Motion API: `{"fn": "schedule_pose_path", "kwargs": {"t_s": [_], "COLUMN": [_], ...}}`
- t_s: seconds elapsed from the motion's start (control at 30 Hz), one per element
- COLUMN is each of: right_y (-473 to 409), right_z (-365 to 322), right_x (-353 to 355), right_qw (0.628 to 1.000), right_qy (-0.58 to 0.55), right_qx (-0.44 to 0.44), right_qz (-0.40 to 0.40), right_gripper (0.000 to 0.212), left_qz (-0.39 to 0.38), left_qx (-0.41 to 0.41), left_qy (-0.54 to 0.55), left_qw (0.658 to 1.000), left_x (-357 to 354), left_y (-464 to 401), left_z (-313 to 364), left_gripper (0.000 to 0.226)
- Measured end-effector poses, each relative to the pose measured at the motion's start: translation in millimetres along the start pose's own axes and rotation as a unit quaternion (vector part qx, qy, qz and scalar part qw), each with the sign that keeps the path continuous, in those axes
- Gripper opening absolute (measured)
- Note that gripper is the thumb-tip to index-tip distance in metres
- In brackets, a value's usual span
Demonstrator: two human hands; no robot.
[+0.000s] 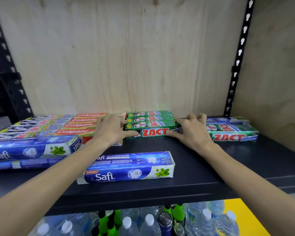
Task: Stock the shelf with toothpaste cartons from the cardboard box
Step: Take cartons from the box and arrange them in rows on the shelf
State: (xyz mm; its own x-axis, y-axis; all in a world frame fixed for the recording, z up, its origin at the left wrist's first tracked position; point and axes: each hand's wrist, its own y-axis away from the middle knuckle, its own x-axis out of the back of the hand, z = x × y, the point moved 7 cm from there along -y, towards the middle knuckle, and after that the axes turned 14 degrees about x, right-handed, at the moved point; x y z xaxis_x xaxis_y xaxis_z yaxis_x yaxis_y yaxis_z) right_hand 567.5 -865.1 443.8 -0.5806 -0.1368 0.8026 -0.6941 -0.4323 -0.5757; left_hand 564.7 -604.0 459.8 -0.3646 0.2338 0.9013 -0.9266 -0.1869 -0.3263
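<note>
both hands are on the green zact cartons [152, 124], a row of them lying flat between the hands at the back of the shelf [194, 167]. left hand [109, 129] has curled fingers on the row's left end, thumb along the front carton's bottom edge. right hand [193, 129] mirrors it on the right end, fingers arched over the corner, thumb low at the front. so the row is squeezed end to end between the two hands; looks like squaring it up or sliding it, can't tell which.

progress, as far as visible: a good part is stocked. left of the left hand sit the colgate cartons [82, 124], partly under that wrist, and further left the silver zact cartons [29, 126]. nearer than those, by the left forearm, a stack of blue safi cartons [32, 150], sitting skewed. right of the right hand another green zact stack [232, 132] with a blue safi carton behind it [226, 119].

what's left, my read: one loose safi carton [128, 167] lies between the forearms near the front edge, not in any row yet. bare shelf remains around it and in front of the right-hand stack. the cardboard box isn't in view, so can't say how many cartons remain. water bottles [143, 223] stand on the level below.
</note>
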Motion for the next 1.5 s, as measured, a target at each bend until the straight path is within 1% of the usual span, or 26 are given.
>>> {"fn": "schedule_pose_path", "kwargs": {"t_s": [0.1, 0.2, 0.27, 0.33, 0.4, 0.47, 0.57, 0.63, 0.7, 0.73, 0.87, 0.93, 1.03, 1.1, 1.2, 1.3, 1.4, 1.5], "right_y": [8.1, 32.3, 57.4, 83.6, 107.9, 126.7, 140.0, 142.8, 143.0, 142.3, 145.5, 145.3, 137.0, 127.9, 111.0, 93.5, 76.4, 61.1], "right_z": [2.3, 24.2, 46.2, 70.3, 94.6, 113.8, 128.9, 135.2, 139.1, 139.0, 132.9, 125.9, 110.5, 97.5, 73.6, 49.3, 28.1, 9.9], "right_x": [8.9, 36.0, 51.4, 58.6, 61.1, 62.6, 59.5, 54.1, 47.7, 46.2, 54.1, 57.6, 57.4, 54.4, 46.1, 38.0, 32.4, 30.2], "right_qw": [1.000, 0.992, 0.984, 0.982, 0.978, 0.971, 0.963, 0.958, 0.956, 0.956, 0.963, 0.965, 0.970, 0.970, 0.969, 0.967, 0.965, 0.966], "right_qy": [0.021, -0.014, -0.013, 0.014, 0.025, 0.037, 0.036, 0.014, -0.026, -0.041, -0.032, -0.041, -0.088, -0.129, -0.175, -0.204, -0.230, -0.239], "right_qx": [-0.016, -0.083, -0.124, -0.152, -0.193, -0.232, -0.267, -0.285, -0.291, -0.289, -0.268, -0.256, -0.225, -0.202, -0.173, -0.152, -0.126, -0.096], "right_qz": [0.008, 0.098, 0.131, 0.115, 0.077, 0.037, -0.006, -0.019, -0.025, -0.023, 0.015, 0.031, 0.030, 0.031, 0.028, 0.023, 0.026, 0.032], "right_gripper": [0.075, 0.069, 0.065, 0.068, 0.080, 0.094, 0.104, 0.105, 0.101, 0.097, 0.083, 0.086, 0.098, 0.094, 0.081, 0.079, 0.077, 0.070], "left_qz": [-0.005, -0.009, -0.020, -0.041, -0.064, -0.093, -0.135, -0.157, -0.156, -0.151, -0.129, -0.133, -0.141, -0.142, -0.130, -0.123, -0.096, -0.056], "left_qx": [-0.012, -0.044, -0.082, -0.114, -0.137, -0.161, -0.186, -0.184, -0.175, -0.166, -0.165, -0.176, -0.183, -0.174, -0.152, -0.145, -0.144, -0.159], "left_qy": [-0.006, -0.001, 0.005, 0.046, 0.102, 0.144, 0.172, 0.156, 0.133, 0.124, 0.095, 0.084, 0.070, 0.069, 0.053, 0.030, -0.021, -0.063], "left_qw": [1.000, 0.999, 0.996, 0.992, 0.983, 0.972, 0.958, 0.958, 0.963, 0.967, 0.973, 0.972, 0.970, 0.972, 0.978, 0.981, 0.985, 0.984], "left_x": [3.5, 10.3, 11.6, 10.0, 4.7, -4.6, -23.7, -39.0, -52.0, -55.6, -50.1, -40.6, -23.8, -15.4, -4.7, 6.5, 16.7, 25.8], "left_y": [3.9, 8.2, 12.1, 20.0, 32.6, 49.5, 68.5, 71.5, 68.3, 65.6, 63.9, 64.9, 64.4, 61.5, 52.9, 46.8, 41.3, 37.0], "left_z": [3.7, 18.0, 36.4, 63.3, 96.1, 132.3, 177.4, 198.2, 209.5, 210.5, 204.0, 191.4, 164.0, 142.8, 108.7, 79.1, 52.9, 33.3], "left_gripper": [0.074, 0.075, 0.069, 0.058, 0.047, 0.040, 0.035, 0.041, 0.057, 0.059, 0.050, 0.052, 0.052, 0.051, 0.062, 0.063, 0.063, 0.068]}}
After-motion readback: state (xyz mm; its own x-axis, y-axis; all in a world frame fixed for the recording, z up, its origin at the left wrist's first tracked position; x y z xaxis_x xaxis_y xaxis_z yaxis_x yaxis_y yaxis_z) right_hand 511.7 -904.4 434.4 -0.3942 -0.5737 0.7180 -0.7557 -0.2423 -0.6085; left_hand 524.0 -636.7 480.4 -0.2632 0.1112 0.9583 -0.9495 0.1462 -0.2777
